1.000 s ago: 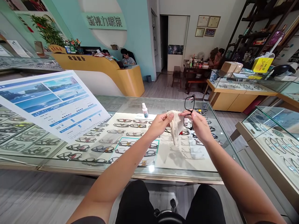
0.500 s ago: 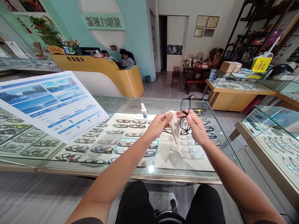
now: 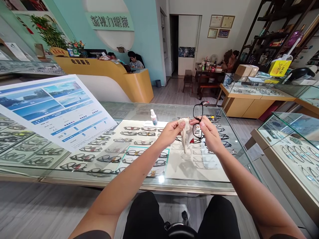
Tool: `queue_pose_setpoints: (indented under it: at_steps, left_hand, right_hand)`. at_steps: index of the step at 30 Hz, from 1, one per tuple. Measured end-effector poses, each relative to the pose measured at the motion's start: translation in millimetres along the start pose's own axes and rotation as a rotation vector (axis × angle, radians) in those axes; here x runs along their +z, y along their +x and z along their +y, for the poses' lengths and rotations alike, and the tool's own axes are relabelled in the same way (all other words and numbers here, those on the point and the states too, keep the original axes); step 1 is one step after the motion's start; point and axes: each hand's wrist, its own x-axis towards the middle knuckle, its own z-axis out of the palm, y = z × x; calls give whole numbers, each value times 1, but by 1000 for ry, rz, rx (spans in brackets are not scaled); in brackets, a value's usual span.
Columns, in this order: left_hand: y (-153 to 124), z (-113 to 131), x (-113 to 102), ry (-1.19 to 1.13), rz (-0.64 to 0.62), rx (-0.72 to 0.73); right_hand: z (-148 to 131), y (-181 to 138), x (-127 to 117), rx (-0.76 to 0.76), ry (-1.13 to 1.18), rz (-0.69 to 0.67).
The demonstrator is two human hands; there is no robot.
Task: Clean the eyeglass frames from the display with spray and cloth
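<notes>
Above the glass display counter (image 3: pixel 179 185), my left hand (image 3: pixel 171 133) pinches a pale, crumpled cleaning cloth (image 3: pixel 185 136) that hangs down below the fingers. Just to its right, my right hand (image 3: pixel 209 134) grips a pair of black-framed eyeglasses (image 3: pixel 194 111) near the bridge, turned so that one rim stands above the other. Cloth and lower rim are close together; whether they touch I cannot tell. A small white spray bottle (image 3: pixel 154 118) stands upright on the counter, beyond my left hand.
Rows of eyeglass frames (image 3: pixel 109 159) lie under the counter's glass. A large printed sheet (image 3: pixel 57 113) is at the left. Another glass case (image 3: pixel 294 142) stands at the right. Behind are a yellow reception desk (image 3: pixel 139 83) with a person (image 3: pixel 134 61) seated, and another person (image 3: pixel 233 59) at a dark table.
Both hands stay nearly in place, with the cloth and eyeglasses still held. The cloth's folds have shifted slightly, and the view has tilted a little.
</notes>
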Motion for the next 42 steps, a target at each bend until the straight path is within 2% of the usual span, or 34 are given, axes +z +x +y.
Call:
queue_pose_setpoints:
  at_steps: [7,13,16,21,26,31,35,42]
  left_hand:
    - [-2,-3,-1,102,-70,13]
    - [-2,0,0,27,-103,9]
    - [-4,1,2,47,-162,-1]
    - [-9,2,5,155,-273,6]
    - [-10,-1,9,132,-235,15]
    - [-10,-1,10,-14,-177,-49]
    - [-10,-4,9,-45,-200,-78]
    - [-10,-8,8,73,-256,-52]
  right_hand:
    - [2,0,-1,-8,9,-3]
    - [1,-1,0,-21,54,59]
    - [5,-1,1,19,97,85]
    - [19,-2,8,106,206,37]
    - [22,-5,14,159,289,-38]
    - [18,-5,14,113,260,-44]
    - [15,-5,14,113,218,-37]
    - [16,-6,17,151,165,-46]
